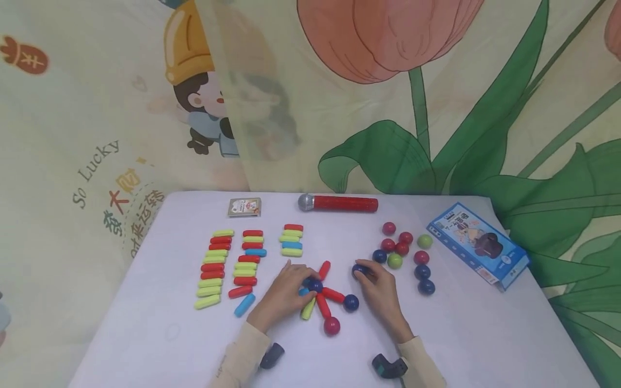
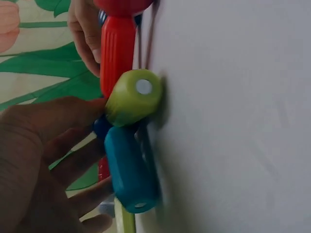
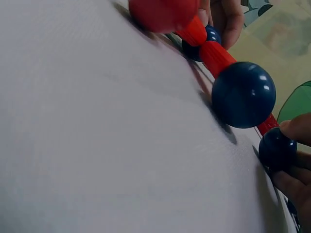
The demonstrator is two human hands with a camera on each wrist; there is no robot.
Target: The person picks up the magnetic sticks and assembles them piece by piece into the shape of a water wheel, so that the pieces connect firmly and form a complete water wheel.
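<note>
My left hand (image 1: 286, 293) grips the dark blue centre ball (image 1: 315, 285) of a star-shaped build on the white table. Red rods (image 1: 333, 295), a yellow-green rod (image 2: 133, 97) and a blue rod (image 2: 131, 170) fan out from that ball. One red rod ends in a dark blue ball (image 1: 351, 303), another in a red ball (image 1: 332, 326). To the right of the build, my right hand (image 1: 380, 288) pinches a separate dark blue ball (image 3: 278, 149) between thumb and fingers. A further red rod (image 1: 324, 269) points away at the back, its far end bare.
Rows of red, yellow-green and blue rods (image 1: 212, 268) lie at the left. Loose red, green and blue balls (image 1: 401, 248) sit at the right beside a blue box (image 1: 477, 245). A red microphone (image 1: 345, 203) and a small card case (image 1: 245, 207) lie along the back.
</note>
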